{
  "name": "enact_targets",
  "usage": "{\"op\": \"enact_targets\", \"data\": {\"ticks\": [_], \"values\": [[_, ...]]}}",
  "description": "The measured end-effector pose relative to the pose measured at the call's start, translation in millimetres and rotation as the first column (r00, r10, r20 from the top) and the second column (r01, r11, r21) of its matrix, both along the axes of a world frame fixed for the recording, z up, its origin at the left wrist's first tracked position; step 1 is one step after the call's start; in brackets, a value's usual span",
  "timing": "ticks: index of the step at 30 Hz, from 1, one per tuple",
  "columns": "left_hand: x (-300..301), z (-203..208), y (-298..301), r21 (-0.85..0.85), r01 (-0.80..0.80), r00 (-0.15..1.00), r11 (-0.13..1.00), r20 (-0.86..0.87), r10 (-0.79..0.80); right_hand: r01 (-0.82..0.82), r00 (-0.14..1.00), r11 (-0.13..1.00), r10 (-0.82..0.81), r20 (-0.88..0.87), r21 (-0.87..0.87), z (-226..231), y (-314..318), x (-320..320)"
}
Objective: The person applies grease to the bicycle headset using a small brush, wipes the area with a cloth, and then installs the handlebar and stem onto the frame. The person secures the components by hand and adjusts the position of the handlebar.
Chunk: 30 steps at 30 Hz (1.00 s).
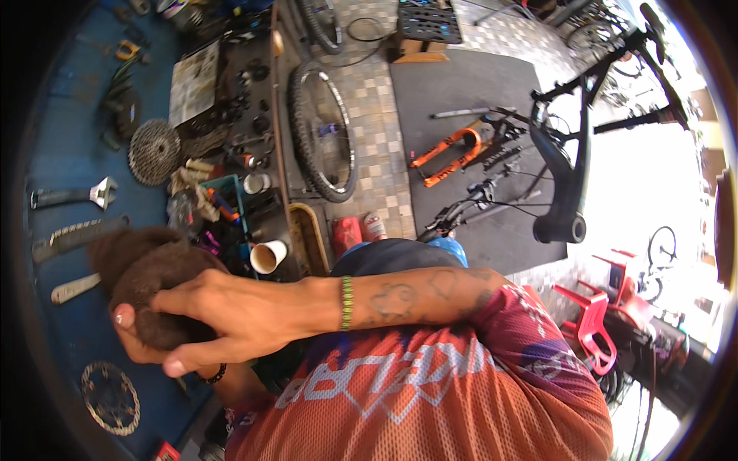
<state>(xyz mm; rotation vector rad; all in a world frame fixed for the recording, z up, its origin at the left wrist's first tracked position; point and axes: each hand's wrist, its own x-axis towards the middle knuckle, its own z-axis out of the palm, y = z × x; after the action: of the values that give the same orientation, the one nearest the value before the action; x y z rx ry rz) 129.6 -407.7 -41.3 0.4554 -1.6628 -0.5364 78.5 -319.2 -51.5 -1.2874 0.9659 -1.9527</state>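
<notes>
A dark brown cloth [150, 261] is bunched up at the left, between my two hands. My right hand [231, 311] reaches across my body from the right and presses its fingers and thumb onto the cloth, closed over it. Below it, my left hand [138, 346] grips the cloth's lower left side; only some of its fingers show, the rest lying behind the cloth and the right hand. Whether anything is wrapped inside the cloth is hidden. Just right of the cloth stands a paper cup [268, 257] with its mouth toward me.
On the blue board hang an adjustable wrench [73, 195], a cassette [154, 152] and a chainring [111, 398]. A cluttered bench holds a teal bin [240, 201]. Beyond are a bicycle wheel [321, 131], an orange fork [450, 156] on a dark mat, a black frame [561, 169] and red chairs [592, 319].
</notes>
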Motion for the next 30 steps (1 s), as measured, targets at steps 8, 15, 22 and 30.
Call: {"op": "enact_targets", "data": {"ticks": [8,15,22,30], "values": [[33,-28,-4,0.407,-0.015,0.992,0.913,-0.106,0.063,0.496,0.57,0.852,-0.467,-0.676,-0.17,-3,58,-71],[36,-63,28,0.669,0.101,0.984,0.736,-0.178,0.027,0.651,0.751,0.55,-0.368,-0.548,0.523,-122,31,-178],[70,-97,78,0.88,0.096,0.988,0.465,-0.139,0.059,0.669,0.499,0.694,-0.154,-0.853,0.266,-241,-92,-262],[113,-104,151,0.95,-0.034,0.953,0.309,-0.063,0.298,0.391,0.347,0.838,0.249,-0.904,0.38,-297,-191,-303]]}}
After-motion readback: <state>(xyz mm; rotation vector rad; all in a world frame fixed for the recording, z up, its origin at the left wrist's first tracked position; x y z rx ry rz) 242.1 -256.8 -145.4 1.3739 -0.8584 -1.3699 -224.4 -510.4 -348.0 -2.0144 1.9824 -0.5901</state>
